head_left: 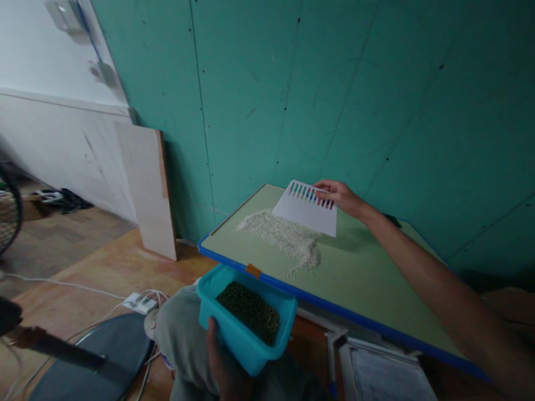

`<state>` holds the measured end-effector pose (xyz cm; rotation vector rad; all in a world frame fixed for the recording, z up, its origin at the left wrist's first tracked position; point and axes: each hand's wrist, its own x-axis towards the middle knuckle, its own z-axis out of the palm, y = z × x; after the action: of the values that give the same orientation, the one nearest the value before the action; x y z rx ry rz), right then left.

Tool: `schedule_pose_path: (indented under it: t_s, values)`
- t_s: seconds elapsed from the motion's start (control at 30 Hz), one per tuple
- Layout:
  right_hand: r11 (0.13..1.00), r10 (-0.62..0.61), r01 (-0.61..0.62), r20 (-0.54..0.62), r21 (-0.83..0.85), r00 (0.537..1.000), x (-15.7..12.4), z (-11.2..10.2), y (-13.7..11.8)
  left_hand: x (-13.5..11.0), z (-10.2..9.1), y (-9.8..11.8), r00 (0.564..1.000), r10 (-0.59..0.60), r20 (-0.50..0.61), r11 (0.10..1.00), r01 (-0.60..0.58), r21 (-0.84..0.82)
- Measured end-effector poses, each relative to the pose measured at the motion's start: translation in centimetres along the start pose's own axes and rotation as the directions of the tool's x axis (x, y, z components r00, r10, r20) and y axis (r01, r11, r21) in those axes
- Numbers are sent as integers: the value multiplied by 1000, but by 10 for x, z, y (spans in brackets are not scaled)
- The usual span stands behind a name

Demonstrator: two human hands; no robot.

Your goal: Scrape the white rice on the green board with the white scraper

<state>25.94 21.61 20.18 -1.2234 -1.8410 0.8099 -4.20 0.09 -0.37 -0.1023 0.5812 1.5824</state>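
The right hand (339,196) reaches out over the green table (376,278) and pinches the top edge of a white scraper (307,210), fingers curled closed over its slotted rim at about two o'clock on the card, thumb hidden behind it. The scraper hangs tilted below and to nine o'clock of the fingers, its lower straight edge just above the table top and next to a heap of white rice (284,236). The rice spreads from the scraper's ten o'clock corner down toward six o'clock, thinning out near the table's blue front edge. The left hand (223,362) is low in the view at about six o'clock, wrapped shut around the underside of a teal tub (242,334); the thumb shows against the tub's near wall, and the other fingers are out of sight beneath it. The tub holds dark green beans (249,312) and sits just under the table's edge, directly at six o'clock from the rice. A wooden board (146,189) leans against the teal wall at nine o'clock of the table, and a white power strip (140,303) lies on the floor beyond the tub.
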Motion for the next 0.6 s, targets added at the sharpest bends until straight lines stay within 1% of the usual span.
schedule_pose_path:
  t_s: [0.03, 0.1, 0.17, 0.23, 0.3, 0.4, 0.47, 0.53, 0.6]
  values:
    - [1000, -3, 3, 91, 5, 996, -3, 5, -6, 0, 0, 0, 1000, -5, 6, 1000, 5, -1]
    - [1000, 4, -6, 256, 7, 967, -6, 14, -15, 0, -1, -1, 999, -22, 24, 1000, 22, 0]
    - [999, 28, -32, 382, 5, 924, -9, 23, -21, 0, -2, -1, 999, -25, 28, 1000, 25, 11]
    - [997, 59, -71, 478, 6, 876, -10, 30, -23, 0, -4, 0, 999, -26, 22, 999, 26, 20]
    - [994, 87, -112, 552, 12, 829, -11, 35, -24, 0, -5, 2, 998, -42, 39, 999, 41, 17]
    - [987, 105, -158, 633, 28, 767, -13, 39, -26, -1, -4, 2, 991, -71, 115, 997, 72, -2]
    - [984, 104, -177, 684, 37, 722, -15, 41, -28, -2, 0, 0, 986, -82, 148, 996, 85, -17]
    - [981, 101, -188, 725, 40, 681, -17, 43, -31, -3, 4, -2, 985, -83, 148, 995, 91, -44]
    - [981, 106, -194, 750, 31, 653, -17, 45, -32, -3, 7, -4, 987, -88, 135, 992, 99, -74]
